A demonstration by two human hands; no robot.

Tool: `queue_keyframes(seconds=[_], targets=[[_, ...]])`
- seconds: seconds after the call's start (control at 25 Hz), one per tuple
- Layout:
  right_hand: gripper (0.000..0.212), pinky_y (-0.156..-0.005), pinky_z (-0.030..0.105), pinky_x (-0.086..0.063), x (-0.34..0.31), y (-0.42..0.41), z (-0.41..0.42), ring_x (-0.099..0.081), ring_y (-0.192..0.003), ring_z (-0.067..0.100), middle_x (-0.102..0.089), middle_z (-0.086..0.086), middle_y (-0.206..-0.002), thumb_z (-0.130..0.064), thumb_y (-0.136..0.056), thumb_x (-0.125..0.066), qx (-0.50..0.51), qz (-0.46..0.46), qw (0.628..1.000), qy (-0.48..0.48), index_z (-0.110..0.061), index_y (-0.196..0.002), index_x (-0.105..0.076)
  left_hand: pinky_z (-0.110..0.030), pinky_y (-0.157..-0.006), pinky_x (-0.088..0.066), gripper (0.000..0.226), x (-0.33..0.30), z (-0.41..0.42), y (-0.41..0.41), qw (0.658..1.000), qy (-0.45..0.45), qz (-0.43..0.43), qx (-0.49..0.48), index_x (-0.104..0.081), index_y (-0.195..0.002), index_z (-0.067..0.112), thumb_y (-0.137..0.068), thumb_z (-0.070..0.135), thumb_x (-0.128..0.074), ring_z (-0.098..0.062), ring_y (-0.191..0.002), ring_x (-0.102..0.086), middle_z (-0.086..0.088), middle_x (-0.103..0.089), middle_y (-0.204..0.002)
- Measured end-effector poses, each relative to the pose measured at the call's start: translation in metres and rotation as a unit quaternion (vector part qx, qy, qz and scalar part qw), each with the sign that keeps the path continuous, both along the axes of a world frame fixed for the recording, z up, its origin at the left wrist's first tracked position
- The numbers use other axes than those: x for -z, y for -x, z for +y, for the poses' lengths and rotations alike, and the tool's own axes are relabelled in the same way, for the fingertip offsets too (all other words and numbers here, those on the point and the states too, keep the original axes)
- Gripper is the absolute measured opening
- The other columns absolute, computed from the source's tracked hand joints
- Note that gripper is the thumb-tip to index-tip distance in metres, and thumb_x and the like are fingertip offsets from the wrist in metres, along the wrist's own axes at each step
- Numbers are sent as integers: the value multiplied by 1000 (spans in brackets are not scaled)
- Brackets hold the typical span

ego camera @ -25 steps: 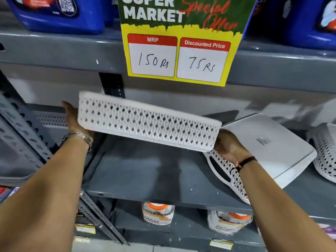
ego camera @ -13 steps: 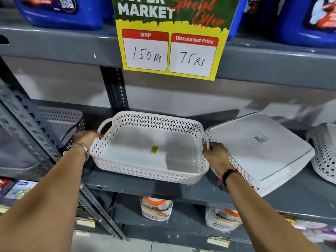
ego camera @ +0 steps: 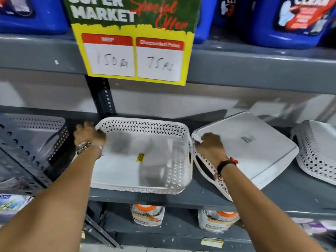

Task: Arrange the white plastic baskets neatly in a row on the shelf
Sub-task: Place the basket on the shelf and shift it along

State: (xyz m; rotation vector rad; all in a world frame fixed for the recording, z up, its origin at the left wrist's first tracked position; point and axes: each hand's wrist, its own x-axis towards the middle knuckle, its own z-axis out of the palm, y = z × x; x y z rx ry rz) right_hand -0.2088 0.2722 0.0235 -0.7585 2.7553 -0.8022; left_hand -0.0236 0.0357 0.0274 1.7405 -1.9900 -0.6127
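A white lattice basket (ego camera: 143,125) stands upright on the grey shelf (ego camera: 272,195), with a small yellow sticker on its floor. My left hand (ego camera: 88,133), blurred, is closed around its left handle. Right beside it lies a second white basket (ego camera: 254,151), upside down and tilted, its flat bottom facing up. My right hand (ego camera: 211,144) grips that overturned basket at its near left corner. A third white basket (ego camera: 316,153) lies tilted at the far right. Another basket (ego camera: 36,131) sits upright at the left, behind a slotted post.
A yellow price sign (ego camera: 134,51) hangs from the shelf above, where blue detergent jugs (ego camera: 291,20) stand. A dark slotted upright (ego camera: 103,95) rises behind the middle basket. Orange-capped bottles (ego camera: 147,214) stand on the shelf below.
The basket I held up on edge came down flat onto the shelf. My right hand then left its right handle and took hold of the overturned basket's corner.
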Motion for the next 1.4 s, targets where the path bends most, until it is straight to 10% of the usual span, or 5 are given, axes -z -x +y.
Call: queue_keyframes(seconds=[0.24,0.64,1.0,1.16,1.4], targets=[[32,-71,34,-43,-27,100,85,-58,-100,42,-65,32,-101,-23,-87,-41,51,126,990,20,2,-76,-57,-35,-97,-44,30,-26,109,128,973,16,103,207,-62,-111,-4,-89,11,-49,-37,-116,-57,-25,-63,-121],[45,-113,38,-22,2,232,194,-32,-136,33,-35,22,-147,-21,-100,-27,-27,-20,998,-61,2,-137,-37,-40,-103,-45,44,10,234,192,948,-249,-120,160,-51,-129,-4,-96,23,-43,-35,-119,-58,-23,-59,-129],[44,-105,27,-37,6,243,202,-50,-122,21,-57,9,-127,-35,-98,-32,116,-173,926,315,-9,-129,-48,-48,-116,-24,79,0,224,224,897,-327,286,78,-23,-148,9,-91,61,-11,-36,-140,-30,-17,-28,-154],[46,-66,26,-55,-14,234,225,-67,-86,9,-72,-7,-92,-43,-98,-21,72,-333,773,535,-23,-109,-61,-34,-96,-44,90,-35,218,216,717,-380,561,161,-79,-75,19,-87,66,-3,-23,-104,-61,-1,-79,-76],[16,-59,26,-59,21,199,264,-72,-65,21,-76,7,-71,-19,-72,-59,27,-458,752,473,-10,-79,-71,-16,-36,-51,49,-25,218,176,778,-391,435,229,-69,-32,16,-78,26,-56,-14,-31,-63,1,-67,-37]])
